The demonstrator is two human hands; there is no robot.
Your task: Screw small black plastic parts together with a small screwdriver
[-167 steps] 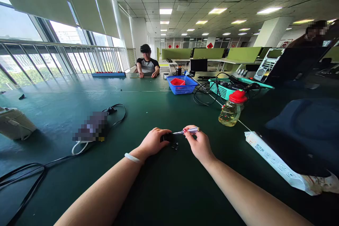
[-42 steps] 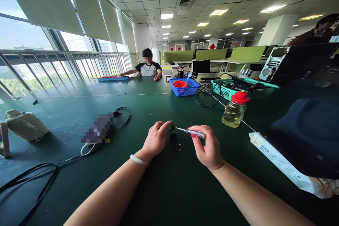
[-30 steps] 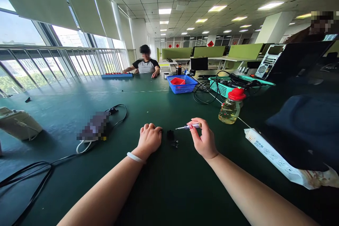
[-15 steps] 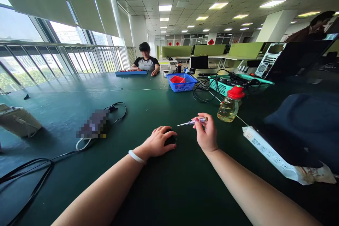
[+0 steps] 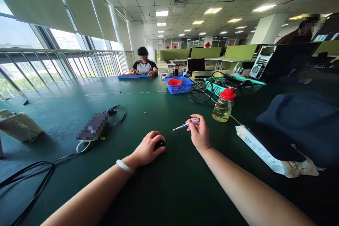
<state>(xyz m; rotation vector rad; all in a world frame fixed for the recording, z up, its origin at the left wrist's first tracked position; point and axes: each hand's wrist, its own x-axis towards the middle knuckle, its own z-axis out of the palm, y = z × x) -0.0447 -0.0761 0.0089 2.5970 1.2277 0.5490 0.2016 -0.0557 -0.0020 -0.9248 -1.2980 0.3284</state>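
My left hand [image 5: 148,149] rests on the dark green table [image 5: 169,183], its fingers curled round a rounded black computer mouse [image 5: 159,144], which they mostly cover. To the right, my right hand [image 5: 200,133] grips a small screwdriver [image 5: 187,124] by its clear, purplish handle. The slim metal shaft points left, toward the mouse, with its tip a short way off and held above the table. Thumb and fingers pinch the handle; its end shows above my fingers.
Right of my hands stand a red-lidded bottle [image 5: 222,107] and a white wipes packet [image 5: 261,150] under a dark flat thing. Beyond lie a blue basket [image 5: 178,86] and a green basket [image 5: 213,86] of cables. A power adapter [image 5: 94,126] lies left. A person [image 5: 143,65] sits opposite.
My left hand has shifted slightly left and toward me with the mouse. The right hand still holds the screwdriver at nearly the same place. The whole view has turned a little right.
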